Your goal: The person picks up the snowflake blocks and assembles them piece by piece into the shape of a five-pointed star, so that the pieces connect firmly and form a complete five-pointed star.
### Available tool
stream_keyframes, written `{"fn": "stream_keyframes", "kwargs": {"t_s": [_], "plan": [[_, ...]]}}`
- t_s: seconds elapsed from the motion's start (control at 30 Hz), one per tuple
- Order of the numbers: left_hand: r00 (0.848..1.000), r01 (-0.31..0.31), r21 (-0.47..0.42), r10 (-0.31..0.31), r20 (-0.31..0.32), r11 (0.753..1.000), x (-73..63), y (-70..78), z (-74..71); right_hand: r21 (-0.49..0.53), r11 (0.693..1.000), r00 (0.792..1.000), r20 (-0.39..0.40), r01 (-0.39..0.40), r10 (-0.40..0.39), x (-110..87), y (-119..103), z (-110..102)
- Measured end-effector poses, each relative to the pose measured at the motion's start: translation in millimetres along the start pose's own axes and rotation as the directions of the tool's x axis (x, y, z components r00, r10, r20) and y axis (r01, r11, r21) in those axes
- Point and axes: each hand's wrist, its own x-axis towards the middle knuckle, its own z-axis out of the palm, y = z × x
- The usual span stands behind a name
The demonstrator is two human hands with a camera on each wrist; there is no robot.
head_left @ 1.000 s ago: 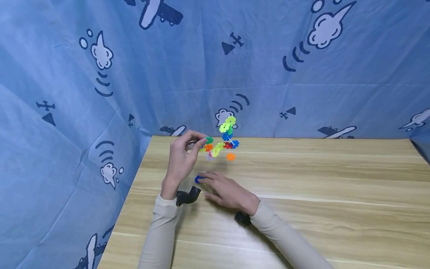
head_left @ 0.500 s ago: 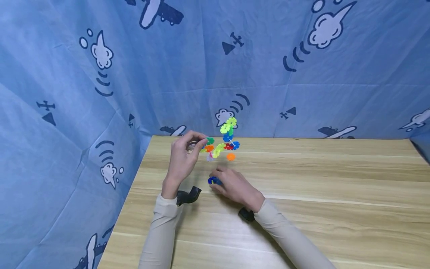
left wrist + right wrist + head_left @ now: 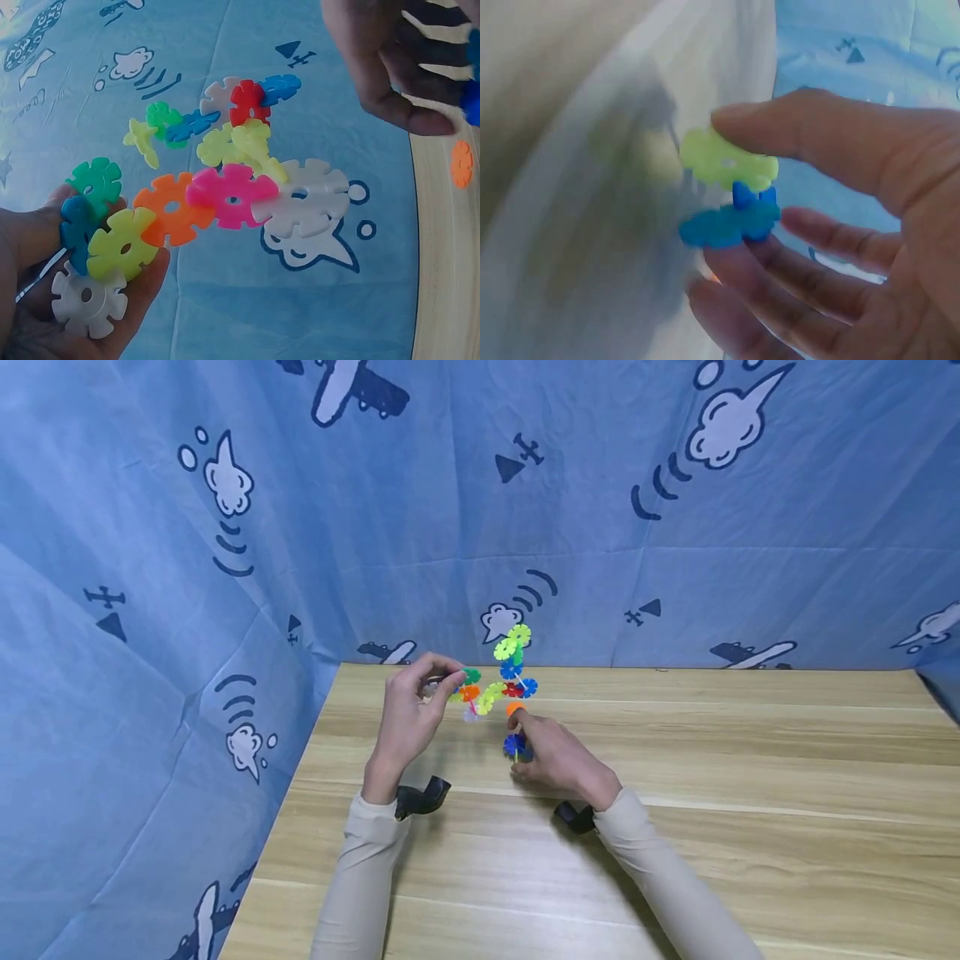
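Observation:
My left hand [image 3: 408, 718] holds one end of a chain of interlocking flower-shaped plastic discs [image 3: 232, 196]. Green, blue, yellow and white discs of that end lie against its fingers. From there the chain runs through orange, pink and clear discs, then bends up to lime, red, blue and green ones. My right hand [image 3: 562, 756] pinches a small cluster of joined discs [image 3: 727, 225], blue with a yellow one, between thumb and fingers. A loose orange disc [image 3: 462, 163] lies on the table, close to the right fingers in the head view.
The wooden table [image 3: 712, 760] carries the work, its far edge meeting a blue curtain [image 3: 585, 485] printed with planes and clouds. The curtain also hangs along the left side. Black wrist mounts [image 3: 423, 797] sit under both wrists.
My right hand, first touching a blue disc near the table, has gripped the cluster and carried it right, towards the orange disc. The left hand and chain have barely shifted.

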Motion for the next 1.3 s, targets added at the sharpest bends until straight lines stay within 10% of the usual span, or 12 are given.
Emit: {"fn": "stream_keyframes", "kwargs": {"t_s": [0.27,0.53,0.83,1.3], "plan": [[0.999,-0.004,0.013,0.004,0.035,1.000,-0.6,0.2,-0.2,0.106,0.994,0.979,-0.200,-0.027,0.048,-0.6,25.1,-32.3],[0.994,0.002,0.046,-0.007,0.108,0.999,-0.7,0.6,3.4,0.409,0.912,0.929,-0.346,0.021,0.133,-11.3,41.1,-64.5],[0.994,0.021,0.052,-0.027,0.108,0.998,-0.2,-1.5,3.7,0.145,0.989,0.994,-0.100,-0.023,0.038,-5.5,43.8,-41.5],[0.994,0.015,0.051,-0.021,0.111,0.999,-1.3,-1.1,2.0,0.103,0.995,0.997,-0.069,-0.015,0.022,6.4,30.5,-6.6]]}}
